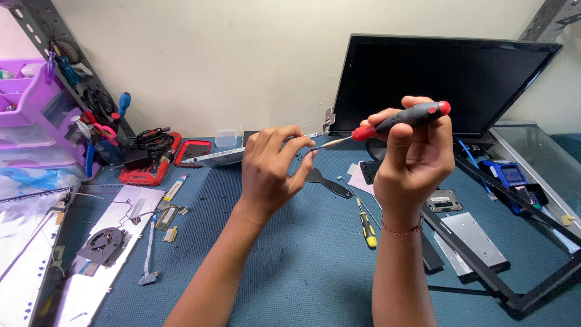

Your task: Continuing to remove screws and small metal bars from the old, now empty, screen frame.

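Above the middle of the worktop [290, 266], the right hand [414, 160] grips a red-and-black screwdriver [399, 121], its tip at the left hand [272, 166], whose fingers [302, 158] pinch something too small to identify. Much looks already dismantled: a cooling fan [104, 243] lies near the left edge, a drive [475, 239] and bezel frame [514, 242] toward the right, the laptop screen [448, 82] at the back.

Fan [104, 243] left, drive [475, 237] right, screen [442, 85] behind.

Right hand [411, 158] holds a red-black screwdriver [396, 123], tip meeting left hand [272, 166] fingertips.
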